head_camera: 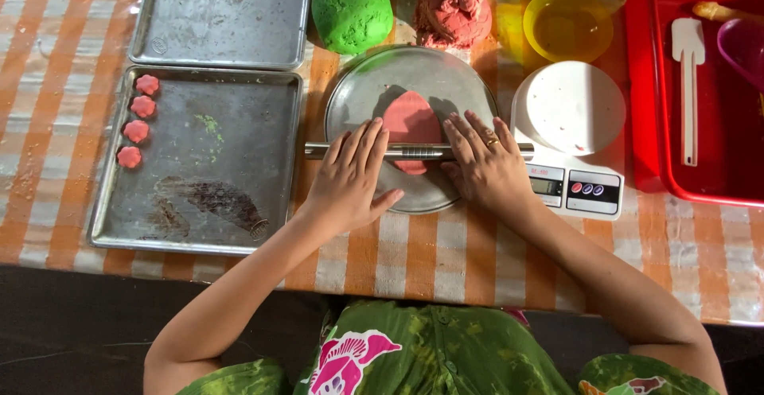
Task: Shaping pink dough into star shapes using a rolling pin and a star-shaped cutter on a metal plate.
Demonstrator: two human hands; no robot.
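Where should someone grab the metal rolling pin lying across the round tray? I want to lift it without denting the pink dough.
Probably by its two bare ends, from above. The metal rolling pin lies level across the round metal tray, both ends jutting past the flattened pink dough, outside the left hand and right hand.

Dough balls [352,11] behind, tray [270,164] left, scale [569,136] right hem the plate [358,93].

I see a flat oval piece of pink dough [411,120] on a round grey metal plate [362,97], with a green dough ball [352,11] and a pinkish-red dough lump [454,10] behind. The plastic-covered tablecloth [446,252] is orange-and-white checked; beside it sit a yellow plastic bowl [567,25] and a red plastic tub [649,85].
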